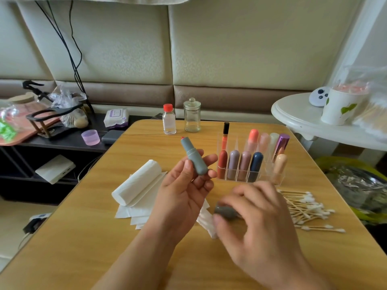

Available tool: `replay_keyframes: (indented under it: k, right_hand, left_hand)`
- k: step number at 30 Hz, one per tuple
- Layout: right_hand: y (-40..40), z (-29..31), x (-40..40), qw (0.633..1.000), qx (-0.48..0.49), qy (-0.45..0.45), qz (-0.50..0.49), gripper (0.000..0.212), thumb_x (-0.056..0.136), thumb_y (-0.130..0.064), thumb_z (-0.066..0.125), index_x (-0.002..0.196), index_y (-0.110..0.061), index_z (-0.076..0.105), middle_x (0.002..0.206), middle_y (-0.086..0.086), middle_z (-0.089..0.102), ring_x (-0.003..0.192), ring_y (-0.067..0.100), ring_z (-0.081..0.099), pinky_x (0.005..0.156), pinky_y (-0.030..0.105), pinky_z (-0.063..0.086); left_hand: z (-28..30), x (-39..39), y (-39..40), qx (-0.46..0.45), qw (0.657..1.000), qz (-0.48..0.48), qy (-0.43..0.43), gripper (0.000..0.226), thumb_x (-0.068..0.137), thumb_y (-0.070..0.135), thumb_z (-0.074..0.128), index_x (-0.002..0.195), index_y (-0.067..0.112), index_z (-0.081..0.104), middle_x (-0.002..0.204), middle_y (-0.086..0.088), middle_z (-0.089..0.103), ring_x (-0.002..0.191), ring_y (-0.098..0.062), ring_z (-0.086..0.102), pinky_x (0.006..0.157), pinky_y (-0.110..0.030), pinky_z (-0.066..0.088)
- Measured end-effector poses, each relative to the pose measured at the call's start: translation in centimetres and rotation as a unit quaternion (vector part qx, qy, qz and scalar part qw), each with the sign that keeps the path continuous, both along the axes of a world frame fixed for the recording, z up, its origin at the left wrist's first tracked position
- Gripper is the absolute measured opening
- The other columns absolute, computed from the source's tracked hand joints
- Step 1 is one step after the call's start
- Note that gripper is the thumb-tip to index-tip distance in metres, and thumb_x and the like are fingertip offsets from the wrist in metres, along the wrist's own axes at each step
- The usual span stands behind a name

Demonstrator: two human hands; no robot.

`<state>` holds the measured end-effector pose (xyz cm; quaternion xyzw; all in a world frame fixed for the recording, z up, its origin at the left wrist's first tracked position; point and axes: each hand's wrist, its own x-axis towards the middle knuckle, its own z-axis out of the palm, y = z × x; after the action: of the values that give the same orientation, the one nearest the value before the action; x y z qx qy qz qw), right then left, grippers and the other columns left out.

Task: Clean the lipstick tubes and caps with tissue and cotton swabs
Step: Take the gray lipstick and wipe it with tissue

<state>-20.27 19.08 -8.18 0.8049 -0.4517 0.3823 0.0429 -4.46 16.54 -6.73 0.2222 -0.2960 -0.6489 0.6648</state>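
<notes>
The left hand (184, 185) holds the open grey lipstick (193, 156) upright above the desk (83, 227); the right hand (251, 214) pinches its cap (226, 212) by the tissue (138, 187). Wrap tissue around the cap, and keep the tip clear.

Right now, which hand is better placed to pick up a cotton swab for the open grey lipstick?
The right hand: it is beside the cotton swabs, though it first must release the grey cap. The left hand holds the grey lipstick, farther away.
</notes>
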Motion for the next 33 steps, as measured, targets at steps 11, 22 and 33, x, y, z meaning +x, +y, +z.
replay_keyframes:
  k: [11, 22, 33]
  right_hand:
    - [-0.1, -1.0, 0.3, 0.997, -0.046, 0.04, 0.041, 0.011, 0.075, -0.028, 0.07, 0.069, -0.021, 0.063, 0.086, -0.013, 0.06, 0.085, 0.022, 0.051, 0.066, 0.039, 0.046]
    - [-1.5, 1.4, -1.4, 0.922, 0.051, -0.384, 0.022, 0.007, 0.095, -0.026, 0.06, 0.092, -0.019, 0.062, 0.077, -0.005, 0.067, 0.064, 0.01, 0.064, 0.055, 0.014, 0.048]
    - [0.4, 1.5, -0.2, 0.975, -0.041, -0.214, 0.031, 0.032, 0.093, -0.047, 0.06, 0.095, -0.016, 0.066, 0.083, -0.007, 0.057, 0.072, 0.006, 0.054, 0.059, 0.023, 0.044]
  left_hand:
    - [-0.5, 0.2, -0.1, -0.002, 0.995, -0.094, 0.041, 0.026, 0.098, 0.021, 0.047, 0.109, 0.012, 0.068, 0.106, -0.011, 0.066, 0.079, -0.019, 0.063, 0.071, -0.03, 0.052]
    - [-0.6, -0.8, 0.8, -0.006, 0.99, -0.141, -0.01, 0.024, 0.085, 0.026, 0.061, 0.101, 0.013, 0.075, 0.118, -0.013, 0.067, 0.077, -0.018, 0.069, 0.071, -0.027, 0.055]
    - [-1.1, -1.3, 0.9, -0.034, 0.985, -0.158, -0.061, 0.045, 0.081, 0.03, 0.078, 0.117, 0.006, 0.066, 0.097, -0.01, 0.071, 0.086, -0.019, 0.07, 0.078, -0.03, 0.056]
